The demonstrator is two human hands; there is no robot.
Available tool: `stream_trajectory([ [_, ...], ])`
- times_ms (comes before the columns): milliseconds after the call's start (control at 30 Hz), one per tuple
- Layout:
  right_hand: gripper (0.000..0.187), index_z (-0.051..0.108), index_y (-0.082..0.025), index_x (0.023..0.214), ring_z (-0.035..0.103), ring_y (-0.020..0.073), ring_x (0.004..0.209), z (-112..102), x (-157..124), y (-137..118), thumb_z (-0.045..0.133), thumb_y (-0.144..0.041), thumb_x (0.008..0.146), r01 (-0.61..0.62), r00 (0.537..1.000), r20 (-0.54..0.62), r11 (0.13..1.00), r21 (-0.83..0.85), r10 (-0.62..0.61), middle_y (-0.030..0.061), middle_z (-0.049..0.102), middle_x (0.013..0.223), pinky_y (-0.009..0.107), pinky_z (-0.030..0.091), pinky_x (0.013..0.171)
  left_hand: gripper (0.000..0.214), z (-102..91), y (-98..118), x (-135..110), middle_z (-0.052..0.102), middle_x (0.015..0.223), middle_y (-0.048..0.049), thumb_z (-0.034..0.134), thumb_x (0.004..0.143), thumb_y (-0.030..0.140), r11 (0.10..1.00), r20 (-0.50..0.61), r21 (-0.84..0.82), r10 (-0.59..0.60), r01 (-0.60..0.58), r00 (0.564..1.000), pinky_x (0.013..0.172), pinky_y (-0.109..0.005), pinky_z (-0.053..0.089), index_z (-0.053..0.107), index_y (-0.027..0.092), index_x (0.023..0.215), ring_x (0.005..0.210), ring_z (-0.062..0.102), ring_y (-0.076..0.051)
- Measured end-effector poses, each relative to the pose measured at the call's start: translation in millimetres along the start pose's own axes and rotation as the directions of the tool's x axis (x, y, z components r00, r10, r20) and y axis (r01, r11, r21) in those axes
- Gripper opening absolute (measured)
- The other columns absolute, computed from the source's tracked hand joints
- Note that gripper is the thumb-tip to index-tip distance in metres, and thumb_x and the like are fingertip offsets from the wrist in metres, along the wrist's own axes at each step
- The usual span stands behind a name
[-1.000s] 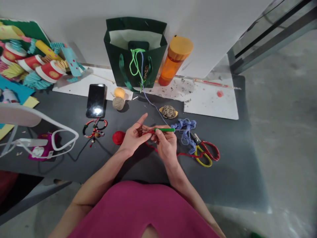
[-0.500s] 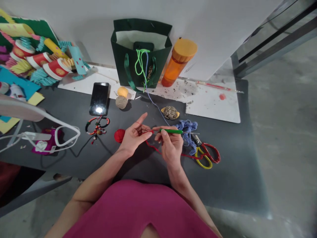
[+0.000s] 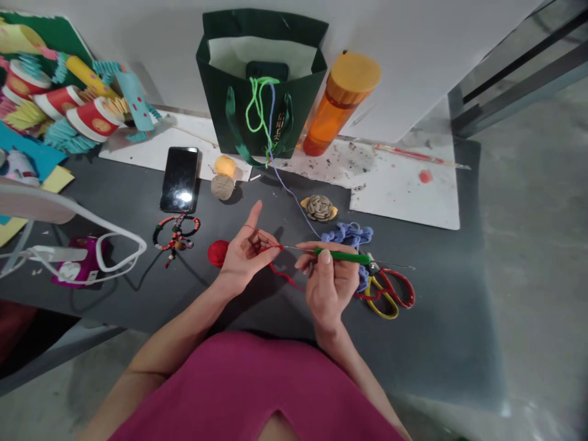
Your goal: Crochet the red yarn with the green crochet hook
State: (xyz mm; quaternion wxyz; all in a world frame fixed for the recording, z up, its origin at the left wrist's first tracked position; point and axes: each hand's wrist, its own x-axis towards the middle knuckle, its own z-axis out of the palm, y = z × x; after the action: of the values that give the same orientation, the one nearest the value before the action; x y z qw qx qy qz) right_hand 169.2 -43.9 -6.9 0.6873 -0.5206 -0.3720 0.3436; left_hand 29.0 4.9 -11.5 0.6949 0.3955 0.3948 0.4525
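Head camera: red yarn (image 3: 285, 278) and green hook (image 3: 346, 256) above the tabletop (image 3: 436, 324).
The left hand (image 3: 247, 257) pinches the yarn between its fingers; the right hand (image 3: 331, 285) grasps the hook.

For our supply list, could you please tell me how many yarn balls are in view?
3: red ball beside the left hand; yellow ball and grey-brown ball together, right of the phone. Others could be hidden in the bag.

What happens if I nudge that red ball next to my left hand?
The red ball would probably roll, being round and on a flat tabletop. It's likely light and slightly squashy, since it looks like wound yarn. Your left hand, right beside it, might block rightward rolling.
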Motion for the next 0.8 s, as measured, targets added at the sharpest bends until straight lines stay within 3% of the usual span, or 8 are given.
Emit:
stream_trajectory([
  [400, 0.010, 0.064, -0.025, 0.097, 0.067, 0.0096, 0.057, -0.7, -0.9, 0.6, 0.062, -0.035, 0.101, -0.063, 0.997, 0.047, 0.998, 0.000, 0.063, -0.0006, 0.080, 0.089, 0.024, 0.049, 0.052, 0.107, 4.7, 8.4, -1.8, 0.069, 0.080, 0.0036, 0.083, 0.077, 0.019, 0.999, 0.002, -0.026, -0.043, 0.043, 0.999, 0.078, -0.025, 0.051, 0.026, 0.030, 0.167, 0.076, 0.061, -0.012],
  [800, 0.009, 0.064, -0.025, 0.097, 0.066, 0.0089, 0.057, -1.1, 0.2, 0.3, 0.063, -0.033, 0.101, -0.074, 0.997, 0.034, 0.997, 0.015, 0.073, -0.0014, 0.080, 0.088, 0.024, 0.049, 0.054, 0.110, 5.5, 10.2, -2.0, 0.068, 0.079, 0.0038, 0.083, 0.075, 0.017, 0.997, 0.002, -0.034, -0.070, 0.070, 0.998, 0.078, -0.025, 0.050, 0.024, 0.028, 0.167, 0.076, 0.060, -0.012],
])
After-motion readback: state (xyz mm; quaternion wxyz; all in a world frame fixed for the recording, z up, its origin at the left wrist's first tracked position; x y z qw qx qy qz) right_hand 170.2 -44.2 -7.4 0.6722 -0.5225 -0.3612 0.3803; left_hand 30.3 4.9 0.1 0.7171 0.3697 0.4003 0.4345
